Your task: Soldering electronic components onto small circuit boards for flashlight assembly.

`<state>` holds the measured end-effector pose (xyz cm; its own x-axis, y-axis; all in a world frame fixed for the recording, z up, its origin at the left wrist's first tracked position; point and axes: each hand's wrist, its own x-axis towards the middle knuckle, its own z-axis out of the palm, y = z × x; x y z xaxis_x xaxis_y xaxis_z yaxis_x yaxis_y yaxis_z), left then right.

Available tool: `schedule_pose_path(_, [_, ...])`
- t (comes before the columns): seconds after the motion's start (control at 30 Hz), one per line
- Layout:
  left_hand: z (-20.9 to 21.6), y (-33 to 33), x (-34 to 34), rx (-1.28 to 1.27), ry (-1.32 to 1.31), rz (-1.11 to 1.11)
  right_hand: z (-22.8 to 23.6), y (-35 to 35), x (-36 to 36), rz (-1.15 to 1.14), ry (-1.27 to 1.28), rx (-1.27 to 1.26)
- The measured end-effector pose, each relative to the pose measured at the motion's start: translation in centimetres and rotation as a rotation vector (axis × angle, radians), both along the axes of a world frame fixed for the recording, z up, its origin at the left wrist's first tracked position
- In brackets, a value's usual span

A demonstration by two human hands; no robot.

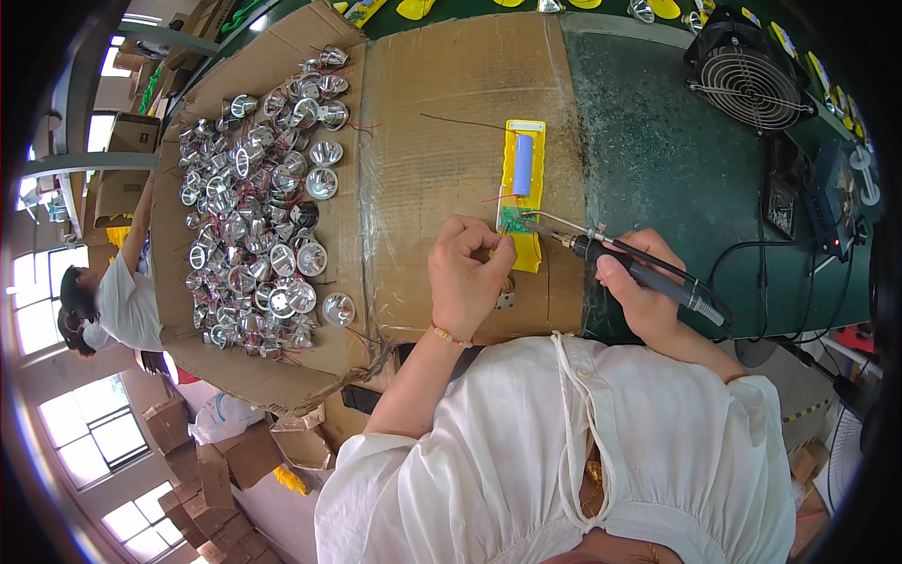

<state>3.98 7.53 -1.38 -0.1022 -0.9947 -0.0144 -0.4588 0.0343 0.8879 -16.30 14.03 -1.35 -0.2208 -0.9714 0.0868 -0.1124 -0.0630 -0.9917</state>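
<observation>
My left hand (pixel 470 273) is closed in a pinch at the edge of a small green circuit board (pixel 513 219), apparently on a thin wire that its fingertips mostly cover. Gripped in my right hand (pixel 644 287) is a black soldering iron (pixel 648 274), with a thin metal feed tube along it. Its tip reaches the board from the right. The board lies in a long yellow plastic casing (pixel 528 256), below a blue cylindrical battery (pixel 523 167). Red and black wires stick out to the casing's left. Beside my left hand, a small reflector part (pixel 506 295) is partly hidden.
A cardboard box (pixel 272 395) full of shiny lamp reflectors (pixel 249 207) stands at left. Flat cardboard (pixel 442 85) covers the middle of the green table (pixel 639 122). At right are a fan (pixel 749 85), a blue soldering station (pixel 834 207) and cables. Another person (pixel 122 301) is at far left.
</observation>
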Motion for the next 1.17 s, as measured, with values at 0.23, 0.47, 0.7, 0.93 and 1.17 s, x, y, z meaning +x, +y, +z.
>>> schedule_pose_path(0.23, [0.5, -0.6, 0.3, 0.051, -0.034, -0.05, -0.2, -0.1, 0.1, 0.075, -0.011, 0.039])
schedule_pose_path(0.47, [0.5, -1.0, 0.5, 0.062, -0.042, -0.077, -0.4, 0.2, 0.1, -0.03, -0.174, 0.063])
schedule_pose_path(0.7, [0.6, -0.9, 0.6, 0.096, -0.042, -0.066, -0.2, 0.5, -0.5, -0.021, -0.205, 0.056])
schedule_pose_path(0.93, [0.7, -0.8, 0.6, 0.052, -0.061, -0.078, -0.3, 0.7, -0.4, -0.009, -0.185, 0.068])
schedule_pose_path(1.17, [0.7, -0.4, 1.2, -0.047, -0.114, -0.183, -0.3, 0.9, -0.7, 0.032, -0.154, 0.058])
